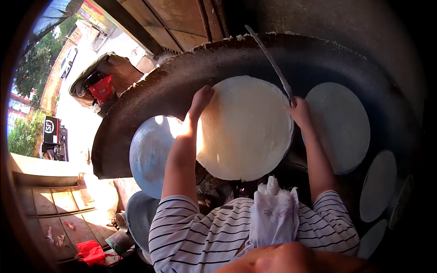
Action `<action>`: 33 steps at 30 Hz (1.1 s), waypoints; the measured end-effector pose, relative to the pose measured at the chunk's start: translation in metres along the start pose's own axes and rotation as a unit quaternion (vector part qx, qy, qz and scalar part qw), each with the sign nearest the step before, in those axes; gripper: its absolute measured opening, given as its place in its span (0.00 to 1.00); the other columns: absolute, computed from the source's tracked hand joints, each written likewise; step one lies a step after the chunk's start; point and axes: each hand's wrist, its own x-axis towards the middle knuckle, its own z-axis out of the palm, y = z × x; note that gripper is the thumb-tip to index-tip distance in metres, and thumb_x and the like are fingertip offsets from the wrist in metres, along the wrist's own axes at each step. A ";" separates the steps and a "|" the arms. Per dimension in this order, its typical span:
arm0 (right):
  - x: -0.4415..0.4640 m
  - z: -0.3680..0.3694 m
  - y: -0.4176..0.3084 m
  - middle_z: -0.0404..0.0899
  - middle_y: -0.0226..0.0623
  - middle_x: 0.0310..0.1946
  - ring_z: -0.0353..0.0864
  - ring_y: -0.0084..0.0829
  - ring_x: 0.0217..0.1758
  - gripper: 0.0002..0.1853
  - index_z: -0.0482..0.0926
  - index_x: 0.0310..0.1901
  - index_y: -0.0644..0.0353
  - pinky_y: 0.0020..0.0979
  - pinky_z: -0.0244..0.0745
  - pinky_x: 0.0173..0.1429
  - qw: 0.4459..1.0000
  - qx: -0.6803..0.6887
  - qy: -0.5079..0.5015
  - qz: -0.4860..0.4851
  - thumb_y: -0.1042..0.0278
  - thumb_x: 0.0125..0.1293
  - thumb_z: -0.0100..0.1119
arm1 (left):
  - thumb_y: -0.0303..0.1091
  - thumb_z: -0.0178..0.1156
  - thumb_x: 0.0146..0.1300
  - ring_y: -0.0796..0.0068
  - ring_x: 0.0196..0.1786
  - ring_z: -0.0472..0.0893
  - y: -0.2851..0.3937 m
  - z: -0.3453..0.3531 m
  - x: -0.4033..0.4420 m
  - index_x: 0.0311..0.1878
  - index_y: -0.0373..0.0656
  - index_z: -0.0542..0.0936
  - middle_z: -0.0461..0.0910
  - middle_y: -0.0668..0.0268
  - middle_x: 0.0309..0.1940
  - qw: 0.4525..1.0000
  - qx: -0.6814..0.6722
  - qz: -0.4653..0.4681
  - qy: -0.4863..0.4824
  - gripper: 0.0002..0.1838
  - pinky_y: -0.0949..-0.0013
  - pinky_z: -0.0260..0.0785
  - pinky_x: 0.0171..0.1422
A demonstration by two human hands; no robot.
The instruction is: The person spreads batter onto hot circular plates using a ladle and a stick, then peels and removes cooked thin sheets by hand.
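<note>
A large, thin, pale-yellow pancake (pixel 246 132) covers the round griddle in front of me, its rim slightly ragged. At its upper left edge is my left hand (pixel 201 100), fingers curled closed against the rim; the fingertips are partly hidden. My right hand (pixel 299 113) grips the lower end of a long, narrow, blade-like spatula (pixel 269 58) at the pancake's right edge. The spatula points up and to the left, its far part above the dark surround. To the right sits another round griddle (pixel 339 127) with a pale, flat surface.
A bluish round plate (pixel 148 150) lies left, partly behind my forearm. The dark curved surround (pixel 123 132) has a crusty raised rim. Several pale discs, including one disc (pixel 378 184), stand at the right. A red bag (pixel 91 253) and bucket (pixel 119 241) are lower left.
</note>
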 end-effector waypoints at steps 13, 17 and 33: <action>-0.005 -0.007 -0.040 0.77 0.47 0.29 0.77 0.50 0.40 0.08 0.74 0.31 0.65 0.44 0.74 0.45 0.995 0.037 0.028 -0.090 0.73 0.52 0.64 | 0.34 0.66 0.56 0.70 0.33 0.76 0.077 -0.046 -0.024 0.30 0.35 0.80 0.76 0.64 0.27 0.998 -0.022 -0.043 0.038 0.10 0.68 0.68 0.40; -0.049 -0.020 -0.037 0.71 0.39 0.23 0.72 0.42 0.29 0.10 0.71 0.28 0.61 0.37 0.70 0.34 0.970 0.126 0.088 -0.188 0.79 0.46 0.64 | 0.18 0.65 0.52 0.76 0.37 0.74 0.099 -0.079 -0.093 0.29 0.34 0.79 0.74 0.67 0.33 0.945 -0.287 0.001 0.159 0.04 0.76 0.66 0.41; -0.355 -0.098 0.039 0.79 0.49 0.44 0.79 0.22 0.37 0.18 0.62 0.27 0.54 0.24 0.76 0.42 0.794 0.581 0.171 -0.049 0.81 0.53 0.65 | 0.39 0.63 0.33 0.71 0.26 0.73 0.361 -0.178 -0.301 0.19 0.47 0.78 0.69 0.70 0.20 0.871 -0.116 0.430 0.207 0.08 0.70 0.64 0.30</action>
